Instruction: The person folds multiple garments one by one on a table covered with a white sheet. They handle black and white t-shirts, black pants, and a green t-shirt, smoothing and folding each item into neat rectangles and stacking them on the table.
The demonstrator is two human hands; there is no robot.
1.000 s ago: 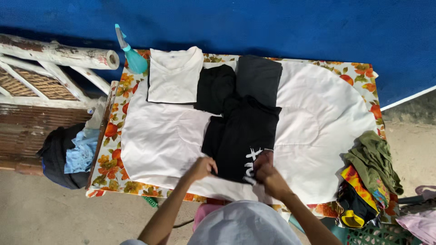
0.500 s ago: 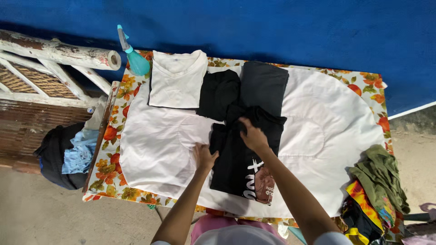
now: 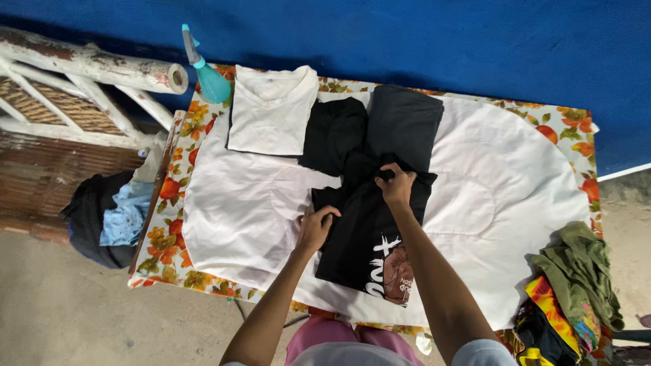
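Black printed T-shirt is spread mid-table on the white cloth for flatness. Its top edge is pinched by the right hand; its left side is pinned by the left hand, fingers curled.

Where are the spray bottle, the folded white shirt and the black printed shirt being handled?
spray bottle [image 3: 211, 81], head view, teal body.
folded white shirt [image 3: 271, 118], head view, chest.
black printed shirt [image 3: 366, 230], head view, plain middle.
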